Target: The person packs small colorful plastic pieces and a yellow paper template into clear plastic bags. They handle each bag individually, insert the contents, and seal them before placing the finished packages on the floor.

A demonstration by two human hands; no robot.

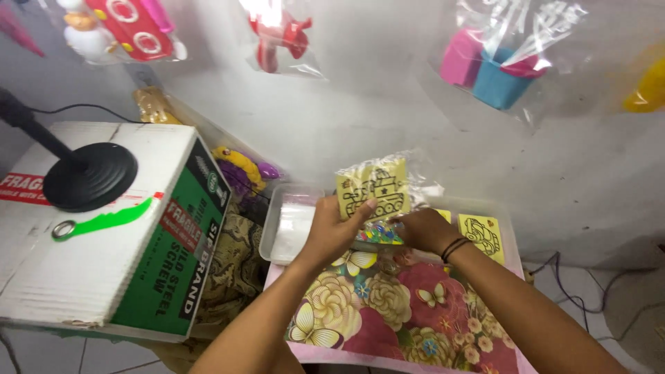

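Head view: worktop covered with a floral cloth, seen from above.
Left hand: fingers closed on the lower left edge of a yellow card with a black tank outline, sleeved in a clear plastic bag; thumb on the card face.
Right hand: at the lower right edge of the same bag; fingers curled under, grip hidden, cannot tell whether closed.
Card position: held upright above the near rim of a shallow clear plastic tray, just above small multicoloured packets.
Step in hand: judged to be seating the card and packets in the bag, mouth not yet closed.
Next move calls for: both hands steady on the bottom edge, contents kept flat.
Count, yellow cards: one held, one with a car outline lying in the tray; a third edge partly hidden.
Count, boxes: one white and green corrugated carton, bearing one black round stand base.
Count, wall toys: four bagged items seen, further ones cut off.
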